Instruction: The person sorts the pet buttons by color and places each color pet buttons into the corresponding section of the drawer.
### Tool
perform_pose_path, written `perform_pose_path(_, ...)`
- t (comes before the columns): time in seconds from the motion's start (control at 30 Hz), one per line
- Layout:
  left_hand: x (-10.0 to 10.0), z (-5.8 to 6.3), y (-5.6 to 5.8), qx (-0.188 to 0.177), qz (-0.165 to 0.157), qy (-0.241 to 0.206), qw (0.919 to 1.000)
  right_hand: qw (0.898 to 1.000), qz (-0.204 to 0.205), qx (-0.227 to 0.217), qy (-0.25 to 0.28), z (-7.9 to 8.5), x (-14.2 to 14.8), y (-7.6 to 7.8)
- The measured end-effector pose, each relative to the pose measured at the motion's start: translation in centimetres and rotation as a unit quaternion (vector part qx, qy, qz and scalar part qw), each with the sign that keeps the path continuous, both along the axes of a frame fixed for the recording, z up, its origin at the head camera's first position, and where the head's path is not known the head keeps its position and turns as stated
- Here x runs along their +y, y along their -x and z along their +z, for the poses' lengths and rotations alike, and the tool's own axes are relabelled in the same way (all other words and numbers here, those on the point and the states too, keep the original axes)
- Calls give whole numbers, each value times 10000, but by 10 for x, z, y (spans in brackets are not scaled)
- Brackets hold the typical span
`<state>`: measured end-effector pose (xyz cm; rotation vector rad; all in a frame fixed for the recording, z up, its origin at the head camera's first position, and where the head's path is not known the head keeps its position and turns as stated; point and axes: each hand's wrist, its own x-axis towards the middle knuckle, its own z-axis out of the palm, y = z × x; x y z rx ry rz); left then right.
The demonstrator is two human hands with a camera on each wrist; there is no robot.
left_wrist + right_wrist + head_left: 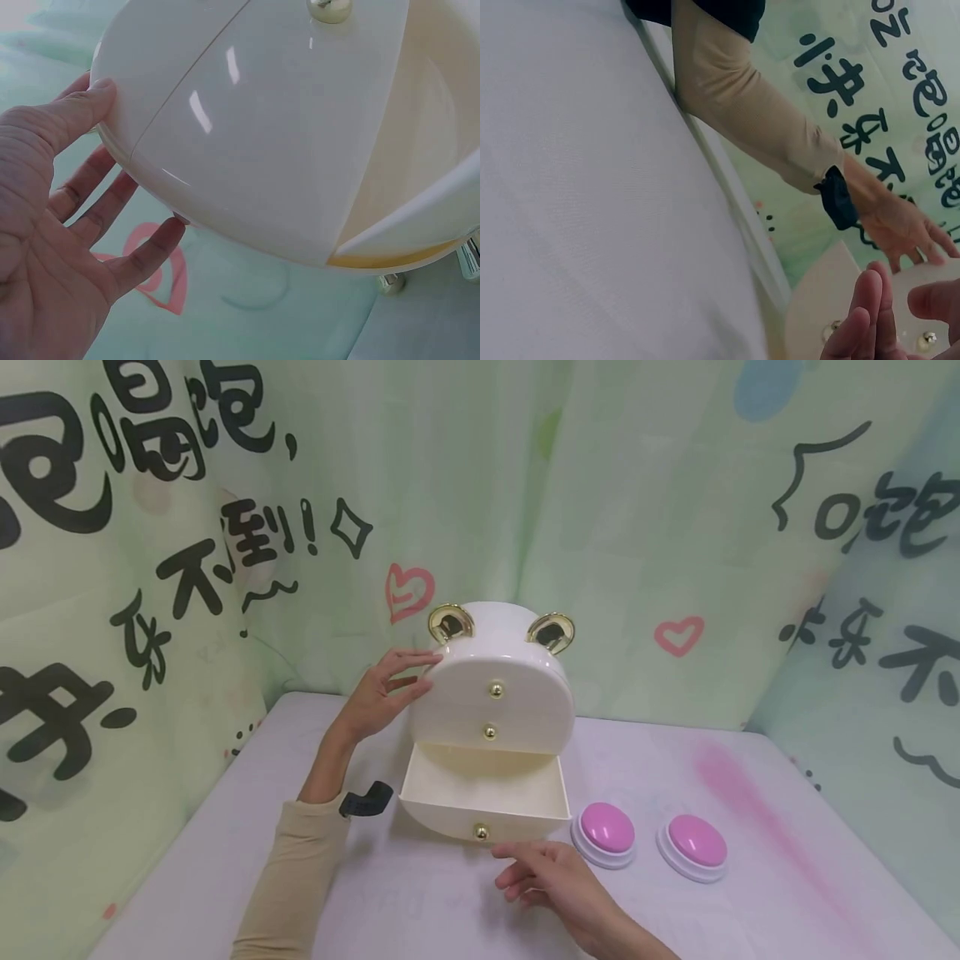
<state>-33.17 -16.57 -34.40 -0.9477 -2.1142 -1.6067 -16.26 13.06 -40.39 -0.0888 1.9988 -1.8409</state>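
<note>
A glossy white drawer box (491,647) with two gold-rimmed, eye-like rounds on top stands on the table. Its bottom drawer (487,822) is pulled out and bare inside; the two drawers above are closed, each with a round gold knob. My left hand (382,693) touches the box's upper left side, thumb (94,105) on the edge of the front face and the other fingers spread along the side. Just in front of the pulled-out drawer is my right hand (551,881), fingers loosely bent, fingertips near the drawer's gold knob (481,832), nothing held.
Two pink push buttons on white bases, a nearer one (608,828) and another (697,841), sit right of the drawer. A pale cloth covers the table (420,914). Printed curtains (637,527) enclose the back and sides.
</note>
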Motion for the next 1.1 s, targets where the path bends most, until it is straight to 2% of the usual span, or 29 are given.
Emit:
perform_pose_path(0.33, 1, 0, -1, -57, 103, -15, 9999, 9964, -711, 451, 51, 15, 9, -6)
perform_pose_path(0.63, 2, -1, 0, -103, 62, -29, 9999, 9793, -1659, 1149, -169, 37, 18, -5)
perform_pose_path(0.87, 1, 0, -1, -28, 84, 17, 10000, 9684, -1908, 1574, -335, 48, 39, 3)
perform_pose_path(1.1, 1, -1, 0, -10, 47, -6, 10000, 9605, -2087, 1793, -409, 51, 59, 12)
